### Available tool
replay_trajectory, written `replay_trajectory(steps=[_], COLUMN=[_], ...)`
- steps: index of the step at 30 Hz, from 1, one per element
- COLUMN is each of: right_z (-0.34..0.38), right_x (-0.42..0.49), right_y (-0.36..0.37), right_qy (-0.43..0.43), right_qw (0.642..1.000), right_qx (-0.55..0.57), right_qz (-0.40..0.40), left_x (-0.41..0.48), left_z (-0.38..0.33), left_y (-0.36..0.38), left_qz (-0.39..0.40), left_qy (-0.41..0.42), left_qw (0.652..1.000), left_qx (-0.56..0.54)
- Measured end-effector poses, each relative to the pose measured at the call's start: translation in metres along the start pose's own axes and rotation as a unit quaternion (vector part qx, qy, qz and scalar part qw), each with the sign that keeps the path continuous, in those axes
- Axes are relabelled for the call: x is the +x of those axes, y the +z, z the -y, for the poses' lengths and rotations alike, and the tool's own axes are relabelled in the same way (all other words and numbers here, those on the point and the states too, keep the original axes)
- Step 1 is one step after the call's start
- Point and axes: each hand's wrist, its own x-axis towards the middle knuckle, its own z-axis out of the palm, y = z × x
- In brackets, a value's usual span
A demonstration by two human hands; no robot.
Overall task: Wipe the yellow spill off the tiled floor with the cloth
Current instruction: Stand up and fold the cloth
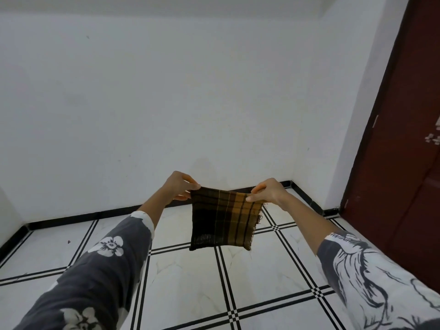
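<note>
White walls (166,103) meet a tiled floor (257,270) along a black skirting strip (78,216); a dark red door (404,163) stands at the right edge. Fingers (193,186) of the left hand (181,188) pinch the upper left corner of the cloth (223,220); fingers (252,198) of the right hand (270,192) pinch the upper right corner; both grips are closed on the fabric. Cloth: dark brown and ochre plaid, folded to a rough square, hanging from its top edge, held in the air above the floor and clear of it; right edge frayed. Both forearms extend forward from patterned sleeves; left sleeve (100,270) is grey with white flowers; right sleeve (381,282) is white with black line print. Floor tiles: white marbled squares, divided by double black lines. No yellow spill can be made out on the visible tiles.
</note>
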Motion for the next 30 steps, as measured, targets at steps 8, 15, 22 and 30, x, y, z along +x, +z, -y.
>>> replay_trajectory(steps=[8,15,22,30], right_z=[-0.006,-0.014,0.009,-0.075], right_x=[-0.005,-0.011,-0.021,-0.048], right_y=[-0.008,-0.019,-0.038,0.067], right_qy=[-0.041,-0.073,-0.008,0.208], right_qw=[0.994,0.995,0.968,0.857], right_qx=[-0.091,-0.058,0.248,0.375], right_qz=[-0.042,-0.026,0.042,0.286], left_x=[-0.003,0.002,-0.018,-0.059], left_z=[0.001,0.006,-0.014,0.099], left_y=[0.001,0.006,-0.012,0.079], left_qz=[0.102,0.022,0.082,0.226], left_qy=[0.050,0.104,0.106,-0.277], left_qw=[0.993,0.978,0.973,0.846], left_qx=[0.030,0.180,-0.187,-0.395])
